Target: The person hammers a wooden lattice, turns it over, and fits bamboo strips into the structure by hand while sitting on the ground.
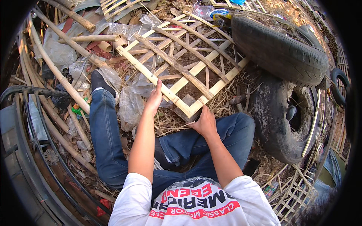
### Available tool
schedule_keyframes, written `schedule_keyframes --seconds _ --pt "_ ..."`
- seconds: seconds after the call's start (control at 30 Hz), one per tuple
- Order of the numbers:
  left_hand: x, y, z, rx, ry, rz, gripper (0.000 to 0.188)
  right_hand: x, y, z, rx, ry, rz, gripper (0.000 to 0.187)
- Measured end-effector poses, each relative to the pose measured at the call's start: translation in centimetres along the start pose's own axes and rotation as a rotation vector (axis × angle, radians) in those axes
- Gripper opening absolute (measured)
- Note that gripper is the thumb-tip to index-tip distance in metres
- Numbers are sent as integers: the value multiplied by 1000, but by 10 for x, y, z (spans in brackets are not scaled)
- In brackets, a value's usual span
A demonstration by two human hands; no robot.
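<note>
At the far left, a dark metal bar [41, 91] curves in above other dark framework. Beside it, bamboo poles [90, 38] lie lengthwise and across one another, with crumpled clear plastic sheeting [60, 52] among them. A dark shoe [102, 83] points away from the wearer at the edge of this litter; above it begins one leg of the blue jeans [107, 135], the other leg being folded across the lower centre.

Left of centre, the left hand [152, 101] grasps the near left edge strip of a bamboo lattice [173, 66], its thumb resting on the upper face and its remaining fingers mostly concealed below. The lattice occupies the upper centre, one corner directed toward the wearer; pale edge strips meet at this corner, and narrower slats cross diagonally within. A greyish block [187, 100] shows beneath the near corner. In the lower centre is a white shirt [194, 221] with red and black print.

Just right of the corner, the right hand [206, 123] meets the near right edge strip; its fingertips are partly hidden, so whether they close on it cannot be told. Dry straw [224, 101] covers the ground beyond.

Farther right, a worn tyre [279, 51] leans over a second, mud-streaked tyre [269, 113]. Near the right rim are a smaller dark ring [334, 84] and, below it, blue cloth [335, 165].
</note>
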State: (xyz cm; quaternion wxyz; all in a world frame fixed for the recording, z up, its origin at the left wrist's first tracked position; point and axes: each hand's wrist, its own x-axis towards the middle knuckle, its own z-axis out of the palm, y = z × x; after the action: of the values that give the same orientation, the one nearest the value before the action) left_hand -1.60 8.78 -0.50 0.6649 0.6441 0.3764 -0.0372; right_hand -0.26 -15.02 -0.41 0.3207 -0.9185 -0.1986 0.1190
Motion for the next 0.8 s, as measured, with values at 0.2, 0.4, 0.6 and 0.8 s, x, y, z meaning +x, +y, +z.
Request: schedule_keyframes --seconds 0.2,0.4,0.6,0.8 --pt "-2 -4 -2 -19 -61 -85 100 -7 -2 0 44 -19 62 91" --pt "-5 -8 -7 -50 -116 -109 98 -6 3 1 -13 -42 16 95" --pt "-1 -27 -8 339 487 339 48 -2 5 -2 59 -113 -30 97" --pt "1 31 19 755 500 690 19 11 -6 -56 -99 -374 102 89"
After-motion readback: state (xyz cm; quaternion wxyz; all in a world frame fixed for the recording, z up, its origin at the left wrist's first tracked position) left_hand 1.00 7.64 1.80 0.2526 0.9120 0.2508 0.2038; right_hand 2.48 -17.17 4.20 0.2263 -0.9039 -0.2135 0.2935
